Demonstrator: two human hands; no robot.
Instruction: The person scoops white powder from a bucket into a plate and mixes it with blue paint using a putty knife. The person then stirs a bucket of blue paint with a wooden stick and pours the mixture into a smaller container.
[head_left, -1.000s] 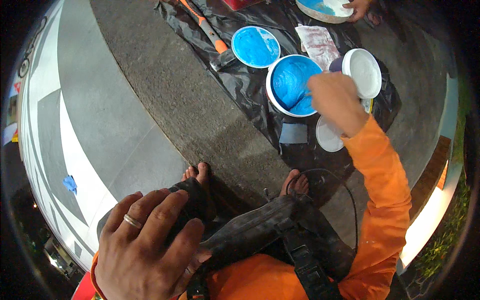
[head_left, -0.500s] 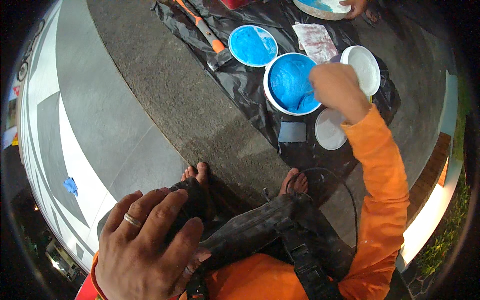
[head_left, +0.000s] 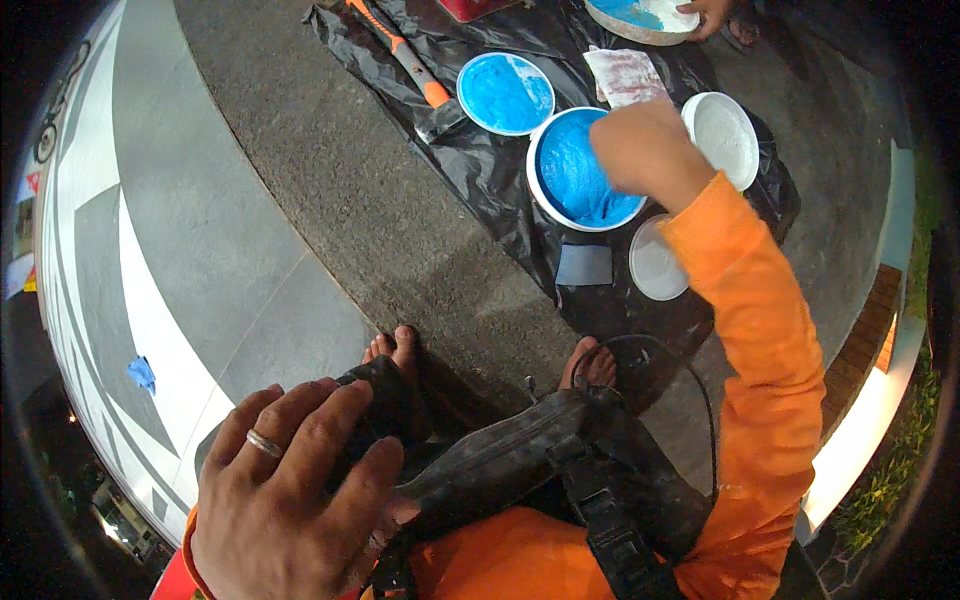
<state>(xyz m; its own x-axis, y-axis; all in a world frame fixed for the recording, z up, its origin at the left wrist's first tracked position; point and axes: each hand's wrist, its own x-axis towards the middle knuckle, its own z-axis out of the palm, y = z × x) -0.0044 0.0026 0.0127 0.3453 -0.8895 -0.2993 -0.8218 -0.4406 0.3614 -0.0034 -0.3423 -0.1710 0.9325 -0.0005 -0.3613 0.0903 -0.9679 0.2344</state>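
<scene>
My right hand (head_left: 650,155), in an orange sleeve, is closed over a round white bucket (head_left: 535,190) of thick blue paint (head_left: 575,170). What its fingers hold is hidden from above. My left hand (head_left: 290,480), with a ring on one finger, lies over my left knee. Its fingers are stretched out and hold nothing. Close to the blue bucket are a white tub (head_left: 722,140) with whitish contents, a pale round lid (head_left: 655,262) and a small blue-grey square pad (head_left: 584,266). A blue-coated round lid (head_left: 505,93) lies at its upper left.
Black plastic sheeting (head_left: 490,180) lies under the containers. On it are an orange-and-grey-handled tool (head_left: 412,70) and a stained white cloth (head_left: 628,76). At the top, another person's hand (head_left: 712,15) touches a basin (head_left: 640,20) of blue and white. A black cable (head_left: 700,385) loops beside my right foot.
My right hand has moved left and slightly up over the blue bucket. The paint's swirls have shifted, and a dark thin thing seen below the fingers is now hidden. My left hand stays put.
</scene>
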